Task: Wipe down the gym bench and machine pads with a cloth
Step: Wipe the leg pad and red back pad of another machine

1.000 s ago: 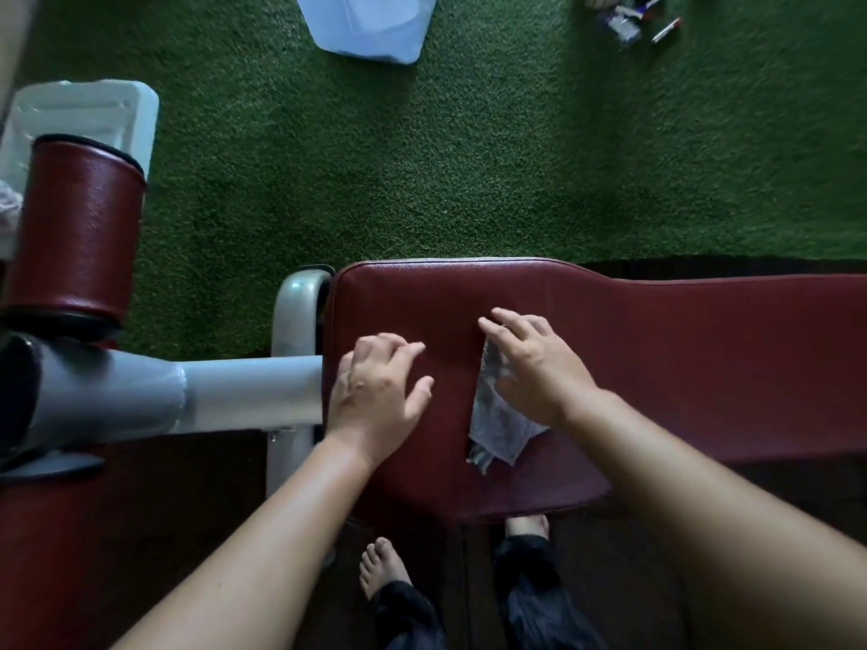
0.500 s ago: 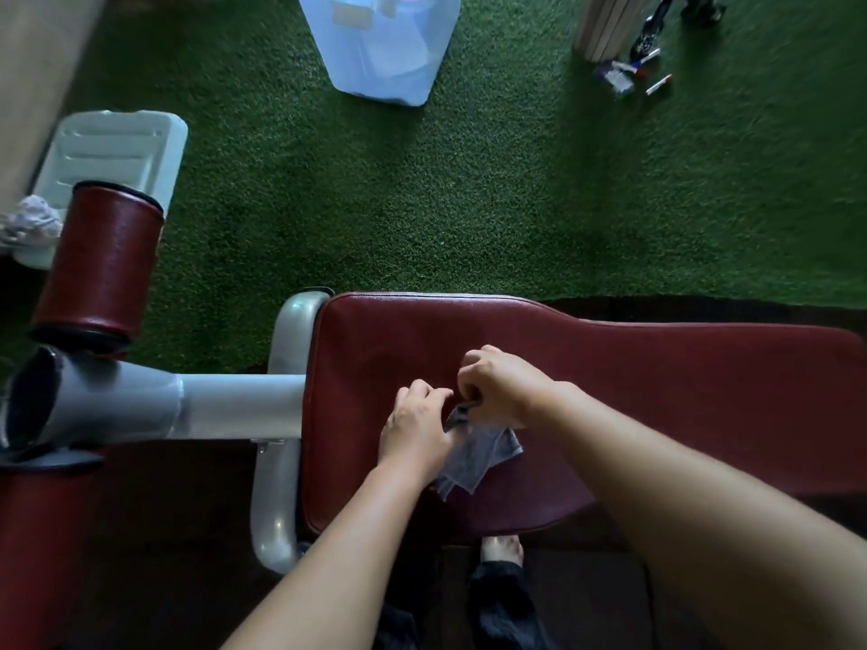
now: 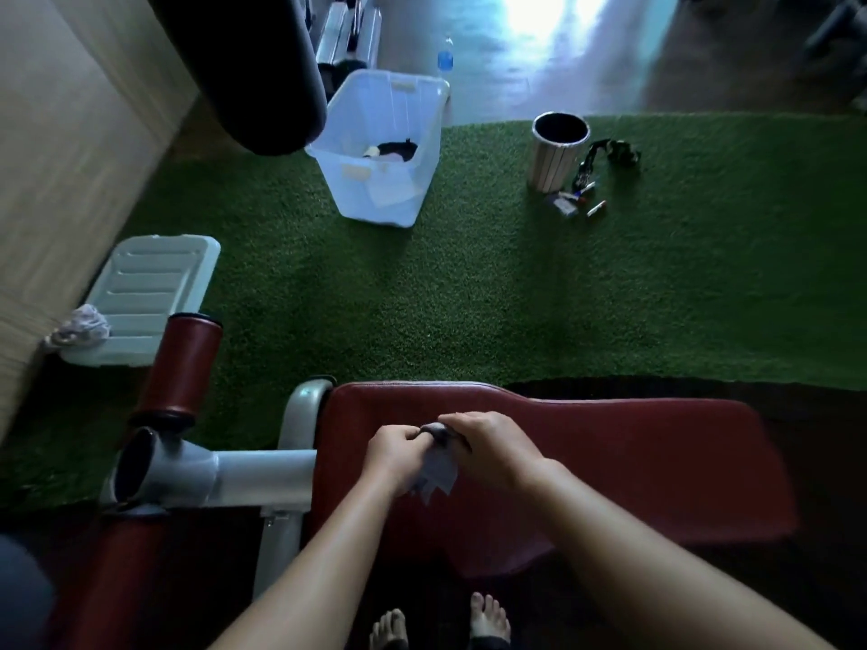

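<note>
A dark red padded gym bench (image 3: 610, 443) lies across the lower half of the head view. Above its left part, my left hand (image 3: 391, 455) and my right hand (image 3: 488, 445) both grip a small grey cloth (image 3: 438, 466), bunched between them, its loose end hanging down toward the pad. A red roller pad (image 3: 180, 368) stands upright at the left on the grey metal frame (image 3: 253, 478). A second red pad (image 3: 112, 570) shows at the bottom left.
Green turf (image 3: 469, 293) lies beyond the bench. On it stand a clear plastic bin (image 3: 389, 147), a slatted waste basket (image 3: 556, 150) with small items beside it, and a white lid (image 3: 150, 288) with a rag. A black punching bag (image 3: 262, 63) hangs top left. My bare feet (image 3: 441, 623) are below.
The cloth was flat under my right hand on the pad; both hands have gathered and lifted it into a bunch. The camera has tilted up, showing more of the floor beyond.
</note>
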### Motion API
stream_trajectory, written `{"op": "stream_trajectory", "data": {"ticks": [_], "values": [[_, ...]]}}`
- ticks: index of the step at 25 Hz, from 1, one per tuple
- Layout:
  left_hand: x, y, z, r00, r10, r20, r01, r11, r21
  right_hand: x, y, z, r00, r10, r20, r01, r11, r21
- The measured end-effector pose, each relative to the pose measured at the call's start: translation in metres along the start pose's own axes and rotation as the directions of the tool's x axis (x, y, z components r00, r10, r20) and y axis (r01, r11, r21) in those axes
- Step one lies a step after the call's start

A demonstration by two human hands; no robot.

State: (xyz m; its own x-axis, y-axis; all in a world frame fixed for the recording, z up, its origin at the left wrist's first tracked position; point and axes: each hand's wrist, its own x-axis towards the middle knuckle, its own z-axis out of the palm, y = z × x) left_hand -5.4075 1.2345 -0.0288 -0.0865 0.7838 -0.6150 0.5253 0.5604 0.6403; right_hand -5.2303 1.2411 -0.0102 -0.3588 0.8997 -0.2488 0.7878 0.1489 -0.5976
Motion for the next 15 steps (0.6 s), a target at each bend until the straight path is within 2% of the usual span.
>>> {"op": "stream_trajectory", "data": {"ticks": [2,4,5,7,9,11,12,14,15], "values": [[-0.018,0.023,-0.014,0.995,-0.085,0.045,0.094,0.956,-0.279,-0.014,-0.026,-0.005,0.999,0.046,0.008,-0.046,0.998,0.038],[-0.037,0.044,-0.028,0.982,-0.157,0.107,0.189,0.850,-0.491,-0.026,-0.049,-0.006,0.996,0.071,0.046,-0.072,0.997,0.034],[-0.046,0.054,-0.036,0.972,-0.177,0.153,0.232,0.811,-0.537,-0.030,-0.057,-0.003,0.995,0.092,0.038,-0.093,0.995,0.026],[-0.061,0.066,-0.055,0.948,-0.178,0.263,0.295,0.800,-0.522,-0.038,-0.073,-0.004,0.990,0.133,-0.040,-0.131,0.991,0.034],[-0.069,0.073,-0.072,0.942,-0.142,0.304,0.263,0.874,-0.408,-0.045,-0.086,-0.012,0.980,0.161,-0.116,-0.150,0.984,0.101],[-0.071,0.074,-0.091,0.963,-0.077,0.260,0.114,0.984,-0.133,-0.054,-0.101,-0.027,0.973,0.181,-0.145,-0.146,0.964,0.221],[-0.074,0.076,-0.099,0.968,-0.017,0.250,0.009,0.999,0.033,-0.058,-0.103,-0.035,0.967,0.205,-0.150,-0.161,0.951,0.265],[-0.079,0.083,-0.113,0.952,0.130,0.278,-0.207,0.941,0.268,-0.068,-0.109,-0.052,0.941,0.274,-0.197,-0.200,0.924,0.326],[-0.085,0.089,-0.118,0.934,0.197,0.298,-0.303,0.879,0.368,-0.073,-0.108,-0.060,0.922,0.309,-0.231,-0.218,0.911,0.351]]}}
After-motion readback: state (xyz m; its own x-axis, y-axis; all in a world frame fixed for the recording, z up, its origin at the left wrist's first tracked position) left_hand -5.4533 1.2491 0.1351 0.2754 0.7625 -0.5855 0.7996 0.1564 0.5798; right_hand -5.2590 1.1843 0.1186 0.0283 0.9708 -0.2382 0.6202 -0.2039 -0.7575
